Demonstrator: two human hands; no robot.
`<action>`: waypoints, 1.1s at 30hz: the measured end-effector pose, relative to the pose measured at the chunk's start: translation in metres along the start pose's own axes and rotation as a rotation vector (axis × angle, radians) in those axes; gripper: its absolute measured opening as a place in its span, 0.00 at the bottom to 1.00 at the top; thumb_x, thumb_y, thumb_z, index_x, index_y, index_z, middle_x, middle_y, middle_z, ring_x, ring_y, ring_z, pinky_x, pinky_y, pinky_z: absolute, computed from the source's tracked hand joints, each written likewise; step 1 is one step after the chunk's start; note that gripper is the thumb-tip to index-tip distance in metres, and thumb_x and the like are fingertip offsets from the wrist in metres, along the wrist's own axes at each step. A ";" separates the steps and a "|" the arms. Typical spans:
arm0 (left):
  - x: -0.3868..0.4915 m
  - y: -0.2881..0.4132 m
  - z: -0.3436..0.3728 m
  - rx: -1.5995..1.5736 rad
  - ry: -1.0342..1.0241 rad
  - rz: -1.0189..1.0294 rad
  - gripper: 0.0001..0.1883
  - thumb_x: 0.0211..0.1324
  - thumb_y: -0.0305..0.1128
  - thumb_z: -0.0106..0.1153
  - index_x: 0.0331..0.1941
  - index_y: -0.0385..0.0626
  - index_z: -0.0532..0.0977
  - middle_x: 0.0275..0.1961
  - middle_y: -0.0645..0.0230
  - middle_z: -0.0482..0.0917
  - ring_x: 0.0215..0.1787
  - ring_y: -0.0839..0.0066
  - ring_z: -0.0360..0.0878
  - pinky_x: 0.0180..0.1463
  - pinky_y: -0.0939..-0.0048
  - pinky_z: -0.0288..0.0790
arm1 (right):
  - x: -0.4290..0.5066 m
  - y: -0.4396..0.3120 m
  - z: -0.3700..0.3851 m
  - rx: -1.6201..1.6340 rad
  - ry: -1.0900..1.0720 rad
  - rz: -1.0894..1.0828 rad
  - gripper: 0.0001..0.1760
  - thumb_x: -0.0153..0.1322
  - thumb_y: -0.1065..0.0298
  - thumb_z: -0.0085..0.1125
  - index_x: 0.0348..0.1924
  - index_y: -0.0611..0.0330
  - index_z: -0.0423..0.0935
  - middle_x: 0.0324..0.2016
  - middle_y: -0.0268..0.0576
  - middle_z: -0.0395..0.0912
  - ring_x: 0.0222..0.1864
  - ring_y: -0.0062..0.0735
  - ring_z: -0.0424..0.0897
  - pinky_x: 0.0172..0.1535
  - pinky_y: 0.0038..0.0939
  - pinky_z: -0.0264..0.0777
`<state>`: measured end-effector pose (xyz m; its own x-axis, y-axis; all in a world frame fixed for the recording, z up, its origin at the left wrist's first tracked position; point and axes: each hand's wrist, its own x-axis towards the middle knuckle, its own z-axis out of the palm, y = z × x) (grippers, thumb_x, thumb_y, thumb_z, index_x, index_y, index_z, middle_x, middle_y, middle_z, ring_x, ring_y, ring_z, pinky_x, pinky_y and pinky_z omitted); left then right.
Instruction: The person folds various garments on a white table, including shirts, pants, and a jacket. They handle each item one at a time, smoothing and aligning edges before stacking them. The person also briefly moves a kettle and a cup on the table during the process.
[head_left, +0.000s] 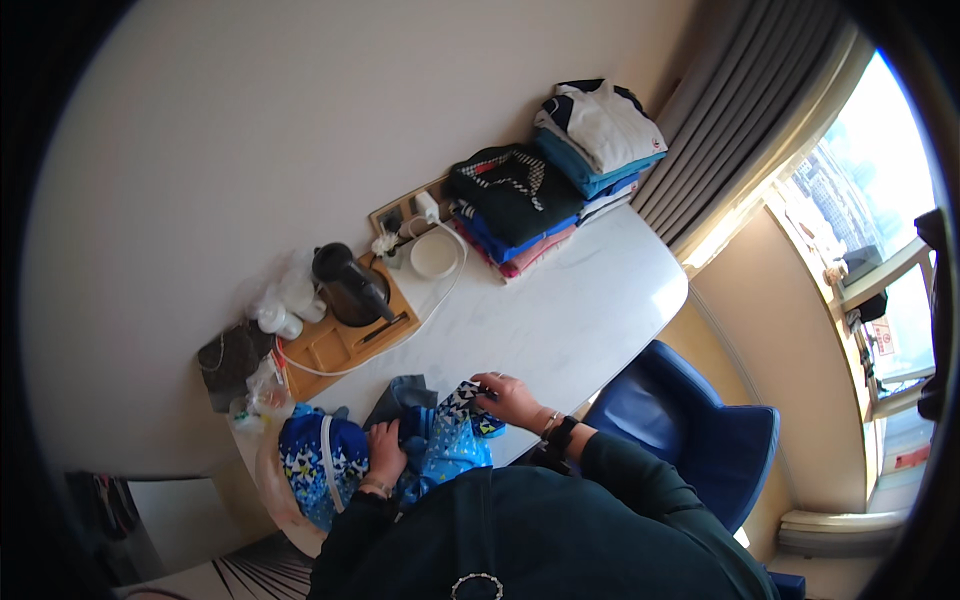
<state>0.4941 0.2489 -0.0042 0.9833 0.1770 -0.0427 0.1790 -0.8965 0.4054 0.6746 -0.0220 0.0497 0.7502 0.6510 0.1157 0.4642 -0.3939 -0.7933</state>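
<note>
A light-blue garment with a dark-blue patterned part (454, 446) lies bunched at the near side of the white table, close to my body. My right hand (514, 403) has its fingers and thumb on the patterned edge and grips it. My left hand (386, 454) lies with bent fingers on the dark-blue cloth at the garment's left; whether it pinches the cloth is hard to see. Left of that hand sits a blue patterned piece with a white zip (324, 457). Behind the hands lies a grey-blue cloth (403, 396).
Folded clothes stand in two stacks, one with a black top (517, 187), the other with a white top (604, 124). A black kettle (349, 285) rests on a wooden tray (319, 352), crossed by a white cable. A blue chair (675, 420) stands at the white table's (555, 315) right.
</note>
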 end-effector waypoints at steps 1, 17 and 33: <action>0.000 0.000 -0.001 -0.006 -0.027 -0.024 0.29 0.44 0.22 0.59 0.57 0.43 0.74 0.49 0.54 0.76 0.56 0.49 0.70 0.61 0.49 0.64 | 0.007 0.008 -0.013 0.037 0.021 0.039 0.15 0.68 0.67 0.64 0.48 0.56 0.79 0.37 0.47 0.82 0.37 0.47 0.84 0.42 0.40 0.79; 0.042 0.157 -0.002 -0.102 0.162 -0.200 0.30 0.45 0.27 0.64 0.58 0.41 0.73 0.58 0.49 0.75 0.61 0.47 0.72 0.64 0.52 0.68 | 0.281 0.154 -0.216 -0.509 0.231 -0.115 0.46 0.57 0.57 0.77 0.64 0.61 0.68 0.64 0.50 0.69 0.65 0.51 0.69 0.61 0.49 0.69; 0.096 0.217 -0.024 -0.339 0.281 -0.220 0.25 0.55 0.25 0.61 0.60 0.41 0.73 0.63 0.50 0.74 0.65 0.49 0.71 0.68 0.57 0.67 | 0.222 0.092 -0.277 -0.220 0.165 -0.288 0.13 0.68 0.66 0.68 0.28 0.60 0.72 0.21 0.53 0.76 0.26 0.57 0.77 0.28 0.46 0.68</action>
<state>0.6262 0.0806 0.1013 0.8680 0.4919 0.0679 0.3149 -0.6509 0.6908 1.0146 -0.0930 0.1676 0.6317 0.6495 0.4233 0.7430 -0.3514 -0.5696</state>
